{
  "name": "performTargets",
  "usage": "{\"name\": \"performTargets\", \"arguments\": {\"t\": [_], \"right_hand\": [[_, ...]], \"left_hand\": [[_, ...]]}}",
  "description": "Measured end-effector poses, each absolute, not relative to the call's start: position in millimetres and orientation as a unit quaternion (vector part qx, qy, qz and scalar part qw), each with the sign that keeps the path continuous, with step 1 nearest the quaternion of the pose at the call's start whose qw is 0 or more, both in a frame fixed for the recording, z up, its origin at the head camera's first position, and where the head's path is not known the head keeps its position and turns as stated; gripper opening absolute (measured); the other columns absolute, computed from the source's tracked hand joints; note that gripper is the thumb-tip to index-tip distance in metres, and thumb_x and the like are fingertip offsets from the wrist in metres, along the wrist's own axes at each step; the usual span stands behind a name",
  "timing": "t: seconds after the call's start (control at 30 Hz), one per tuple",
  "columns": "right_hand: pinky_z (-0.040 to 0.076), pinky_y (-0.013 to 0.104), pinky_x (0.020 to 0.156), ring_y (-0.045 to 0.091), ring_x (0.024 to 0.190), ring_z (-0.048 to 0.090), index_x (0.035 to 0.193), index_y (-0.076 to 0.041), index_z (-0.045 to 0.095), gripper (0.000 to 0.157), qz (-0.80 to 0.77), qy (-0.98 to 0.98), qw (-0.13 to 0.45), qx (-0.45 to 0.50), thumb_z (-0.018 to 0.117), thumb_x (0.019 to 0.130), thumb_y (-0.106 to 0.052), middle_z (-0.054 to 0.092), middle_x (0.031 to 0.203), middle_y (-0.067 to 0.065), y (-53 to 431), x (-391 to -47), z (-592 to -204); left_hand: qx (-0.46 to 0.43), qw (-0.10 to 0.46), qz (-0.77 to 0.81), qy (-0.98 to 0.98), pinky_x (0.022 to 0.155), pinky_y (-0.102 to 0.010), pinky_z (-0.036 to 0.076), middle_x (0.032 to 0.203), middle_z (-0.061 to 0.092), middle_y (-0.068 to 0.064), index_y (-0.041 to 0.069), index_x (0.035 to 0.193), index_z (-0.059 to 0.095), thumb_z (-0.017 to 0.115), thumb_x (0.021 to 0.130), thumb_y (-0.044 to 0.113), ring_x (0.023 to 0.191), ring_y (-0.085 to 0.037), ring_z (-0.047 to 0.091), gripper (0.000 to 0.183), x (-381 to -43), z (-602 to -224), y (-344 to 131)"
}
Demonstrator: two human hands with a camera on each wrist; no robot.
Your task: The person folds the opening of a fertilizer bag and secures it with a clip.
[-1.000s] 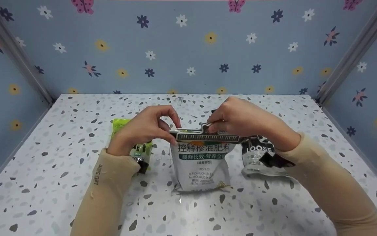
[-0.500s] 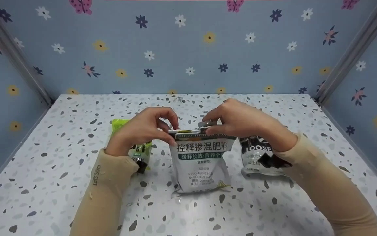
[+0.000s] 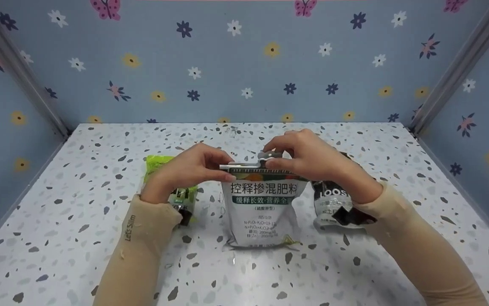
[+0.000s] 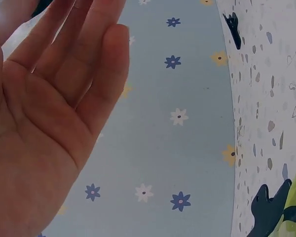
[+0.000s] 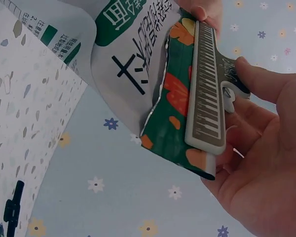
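A white fertilizer bag (image 3: 265,216) with dark printed text stands upright mid-table. A bag clip (image 5: 207,94) with a piano-key pattern lies along its green, fruit-printed top edge. My right hand (image 3: 312,155) grips the clip's handle (image 3: 269,157), thumb on the near side and fingers behind. My left hand (image 3: 189,168) pinches the bag's left top corner at the clip's end, thumb in front. In the left wrist view the palm of the left hand (image 4: 54,113) shows, but its grip is out of frame.
A lime-green packet (image 3: 157,160) lies beyond the left wrist, partly covered by it. A black-and-white bag (image 3: 331,197) marked LOOSE lies by the right wrist. The speckled table (image 3: 210,280) meets flowered blue panels (image 3: 244,63) at the back and sides.
The clip has tipped and risen slightly to the bag's top edge, so less of its piano-key face shows. My right fingers have spread slightly on the handle; the bag stays in place.
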State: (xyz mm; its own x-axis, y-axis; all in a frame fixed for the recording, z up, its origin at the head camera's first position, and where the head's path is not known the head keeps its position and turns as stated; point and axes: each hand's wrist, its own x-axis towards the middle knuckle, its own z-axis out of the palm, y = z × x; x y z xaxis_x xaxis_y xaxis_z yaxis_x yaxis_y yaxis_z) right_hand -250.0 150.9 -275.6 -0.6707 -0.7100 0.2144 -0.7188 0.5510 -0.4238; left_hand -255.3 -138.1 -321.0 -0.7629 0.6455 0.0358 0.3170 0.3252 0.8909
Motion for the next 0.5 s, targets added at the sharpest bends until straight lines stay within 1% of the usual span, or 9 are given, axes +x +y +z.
{"name": "performTargets", "arguments": {"t": [0.07,0.13,0.23,0.33,0.5], "right_hand": [[0.046,0.034,0.062,0.013,0.068,0.057,0.116,-0.013,0.072,0.027,0.252,-0.88,0.009,0.402,0.07,0.095,-0.029,0.07,0.09,-0.004,151.5,-250.5,-277.7],[0.044,0.034,0.059,0.014,0.063,0.054,0.117,-0.012,0.073,0.028,0.265,-0.878,0.008,0.399,0.071,0.095,-0.029,0.07,0.089,-0.003,152.0,-249.8,-279.2],[0.043,0.033,0.059,0.014,0.063,0.053,0.115,-0.01,0.074,0.027,0.281,-0.875,0.009,0.394,0.072,0.094,-0.027,0.071,0.09,-0.002,151.9,-247.7,-280.7],[0.044,0.032,0.059,0.013,0.063,0.055,0.113,-0.009,0.075,0.025,0.283,-0.871,0.012,0.401,0.073,0.093,-0.024,0.072,0.094,-0.001,152.1,-246.1,-280.3],[0.044,0.031,0.057,0.011,0.061,0.053,0.113,-0.01,0.075,0.024,0.255,-0.867,0.022,0.427,0.073,0.093,-0.024,0.071,0.091,-0.002,152.9,-244.9,-278.3]], "left_hand": [[0.303,0.158,0.494,0.8,0.084,-0.037,0.055,0.102,0.074,-0.005,0.007,0.107,0.075,0.08,0.086,0.013,0.091,-0.023,0.071,0.023,-254.7,-320.5,-138.0],[0.306,0.152,0.496,0.798,0.084,-0.038,0.056,0.103,0.074,-0.005,0.006,0.108,0.075,0.082,0.083,0.01,0.092,-0.023,0.072,0.026,-253.6,-319.3,-138.1],[0.308,0.158,0.504,0.791,0.084,-0.038,0.056,0.105,0.074,-0.006,0.006,0.113,0.073,0.085,0.078,0.006,0.092,-0.024,0.072,0.037,-251.7,-316.8,-138.9],[0.305,0.166,0.506,0.79,0.084,-0.038,0.056,0.108,0.074,-0.006,0.008,0.117,0.072,0.087,0.075,0.006,0.094,-0.024,0.072,0.044,-250.8,-315.5,-138.6],[0.299,0.16,0.507,0.792,0.083,-0.038,0.057,0.106,0.073,-0.006,0.007,0.116,0.072,0.088,0.074,0.005,0.092,-0.024,0.073,0.046,-251.3,-315.6,-136.2]]}}
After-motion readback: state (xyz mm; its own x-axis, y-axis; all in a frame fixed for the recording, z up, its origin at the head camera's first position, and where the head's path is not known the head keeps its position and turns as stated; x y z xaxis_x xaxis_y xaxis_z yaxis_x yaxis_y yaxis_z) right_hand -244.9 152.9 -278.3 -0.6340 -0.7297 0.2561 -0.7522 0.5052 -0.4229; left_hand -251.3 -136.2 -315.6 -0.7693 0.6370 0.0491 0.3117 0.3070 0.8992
